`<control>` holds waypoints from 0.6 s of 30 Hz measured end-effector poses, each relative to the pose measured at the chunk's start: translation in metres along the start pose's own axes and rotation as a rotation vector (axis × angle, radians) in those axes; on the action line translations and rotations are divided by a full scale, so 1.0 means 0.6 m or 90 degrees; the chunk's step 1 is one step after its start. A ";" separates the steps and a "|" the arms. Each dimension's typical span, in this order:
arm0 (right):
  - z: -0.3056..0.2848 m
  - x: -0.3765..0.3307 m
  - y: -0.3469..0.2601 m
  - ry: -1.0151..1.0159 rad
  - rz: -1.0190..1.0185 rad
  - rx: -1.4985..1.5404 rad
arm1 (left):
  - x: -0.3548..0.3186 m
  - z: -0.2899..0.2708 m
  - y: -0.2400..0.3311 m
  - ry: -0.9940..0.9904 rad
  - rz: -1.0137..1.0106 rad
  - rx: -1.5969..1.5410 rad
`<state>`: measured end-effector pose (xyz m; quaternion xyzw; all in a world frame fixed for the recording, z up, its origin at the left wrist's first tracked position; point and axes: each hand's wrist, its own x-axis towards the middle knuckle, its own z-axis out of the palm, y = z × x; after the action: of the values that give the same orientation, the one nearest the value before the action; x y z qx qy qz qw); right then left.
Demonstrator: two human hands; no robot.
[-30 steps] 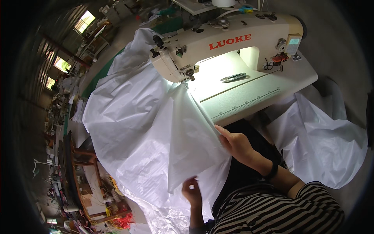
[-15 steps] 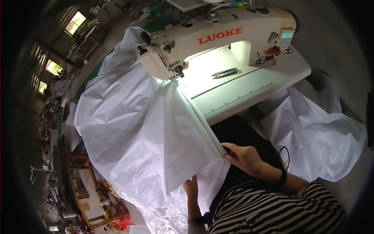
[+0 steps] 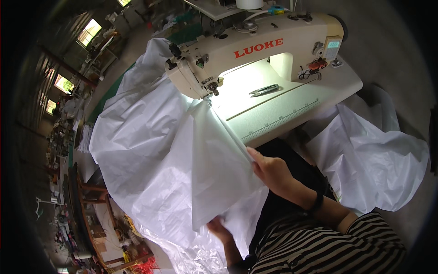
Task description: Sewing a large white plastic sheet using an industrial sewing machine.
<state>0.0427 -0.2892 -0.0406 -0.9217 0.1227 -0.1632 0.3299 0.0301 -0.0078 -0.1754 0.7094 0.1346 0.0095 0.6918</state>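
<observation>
A large sheet of thin, shiny white fabric (image 3: 150, 150) spreads in folds under the head of a sewing machine (image 3: 255, 45) and down toward my lap. Its long folded edge runs from the needle area to my right hand (image 3: 273, 174), which is closed on that edge, the thumb and forefinger uppermost. Lower and to the left, my left hand (image 3: 220, 229) is at the bottom edge of the upper layer, closed on it; its fingertips are partly hidden by the fabric. The needle itself is too small to make out under the machine's lit head.
Small thread snips (image 3: 264, 90) lie on the machine bed (image 3: 278, 116), beside a printed ruler scale. More white fabric (image 3: 365, 160) hangs at the right. A wooden frame (image 3: 93, 219) stands at the lower left, near red and yellow strands (image 3: 141, 264).
My right hand has moved up and left along the fabric edge, toward the machine. My left hand has shifted slightly left and down. The whole view has shifted a little.
</observation>
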 end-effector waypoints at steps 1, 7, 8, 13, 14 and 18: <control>0.001 -0.003 -0.008 0.005 -0.036 -0.046 | -0.009 -0.006 0.018 0.113 0.086 -0.057; 0.029 -0.010 -0.031 -0.082 -0.086 -0.100 | 0.008 -0.053 0.168 0.237 0.439 0.258; 0.034 -0.005 -0.030 -0.096 -0.088 -0.119 | 0.018 -0.048 0.184 0.199 0.459 0.236; 0.054 0.052 -0.019 -0.075 -0.103 -0.178 | 0.086 -0.011 0.239 0.137 0.442 0.293; 0.059 0.067 -0.019 -0.044 -0.128 -0.206 | 0.100 -0.003 0.248 0.131 0.440 0.295; 0.077 0.129 -0.008 -0.038 -0.138 -0.196 | 0.156 0.043 0.287 0.106 0.465 0.272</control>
<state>0.1317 -0.2850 -0.0539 -0.9734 0.0365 -0.1498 0.1693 0.1563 -0.0149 -0.0231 0.8348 -0.0711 0.2829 0.4670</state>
